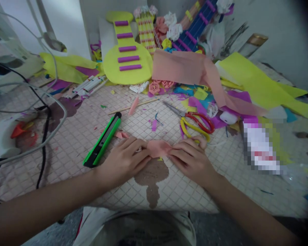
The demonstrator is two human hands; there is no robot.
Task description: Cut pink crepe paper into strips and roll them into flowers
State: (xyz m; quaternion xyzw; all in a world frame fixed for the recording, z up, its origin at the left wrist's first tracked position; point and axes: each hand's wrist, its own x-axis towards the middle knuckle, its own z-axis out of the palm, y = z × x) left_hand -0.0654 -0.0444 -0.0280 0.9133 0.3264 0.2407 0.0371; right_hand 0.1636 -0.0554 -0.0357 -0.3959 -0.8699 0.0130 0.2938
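A small piece of pink paper (157, 149) is stretched between my two hands, low over the table. My left hand (129, 155) pinches its left end, and my right hand (191, 155) pinches its right end with the fingers pressed together. The paper looks creased toward the right. A green cutter (102, 140) lies left of my left hand, with a folded pink scrap (121, 134) just above that hand. Beyond my right hand rest scissors with red and yellow handles (199, 123).
Behind stand a yellow paper guitar shape (128, 65) with purple strips and a blue one (192, 30). Pink sheets (178, 66) and yellow sheets (256, 78) lie at the back right. Cables (45, 136) and a white glue gun (5, 136) occupy the left; a wooden stick (133, 106) lies mid-table.
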